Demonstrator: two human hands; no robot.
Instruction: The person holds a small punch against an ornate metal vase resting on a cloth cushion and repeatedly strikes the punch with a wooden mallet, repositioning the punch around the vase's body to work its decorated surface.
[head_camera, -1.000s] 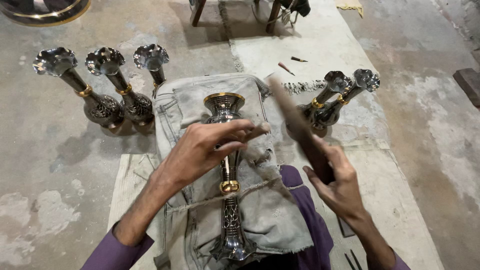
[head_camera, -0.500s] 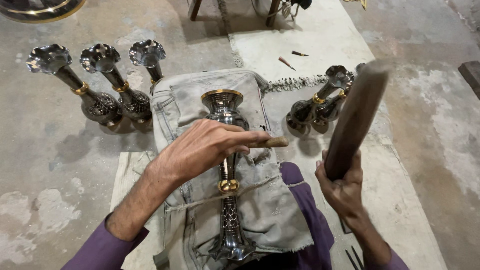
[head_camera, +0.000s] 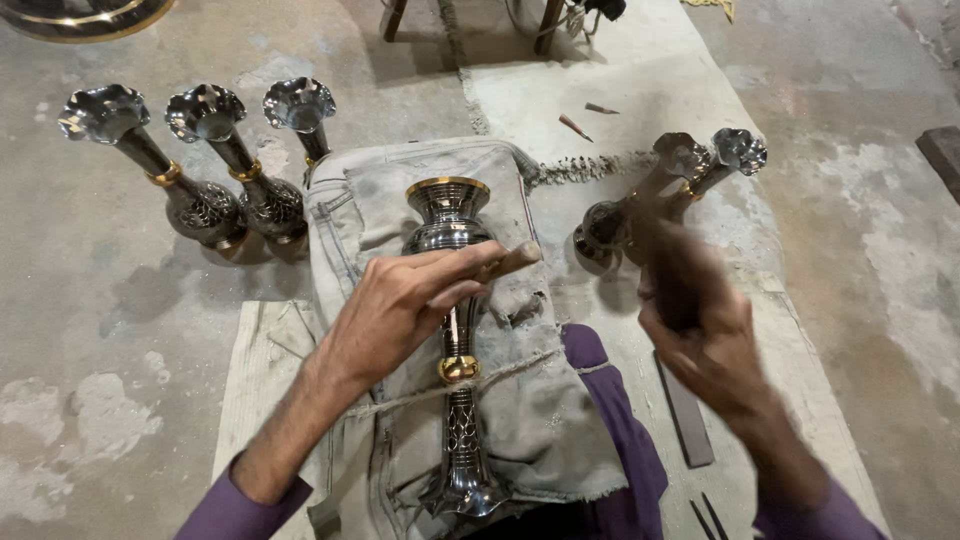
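Note:
A dark engraved metal vase (head_camera: 455, 365) with gold bands lies lengthwise on a grey cloth pad (head_camera: 545, 420) over my lap, tied down with a cord. My left hand (head_camera: 415, 300) rests flat across the vase's upper body, fingers stretched to the right. My right hand (head_camera: 705, 335) is blurred with motion at the right and grips a dark wooden stick (head_camera: 675, 270) that points away from me.
Three fluted vases (head_camera: 215, 170) lie on the concrete floor at the upper left, two more vases (head_camera: 665, 190) at the right. A flat metal file (head_camera: 685, 415) lies beside my right knee. Small tools (head_camera: 575, 125) rest on pale matting beyond.
My right hand swung the stick up and then down again, blurred now. My left hand stayed on the vase.

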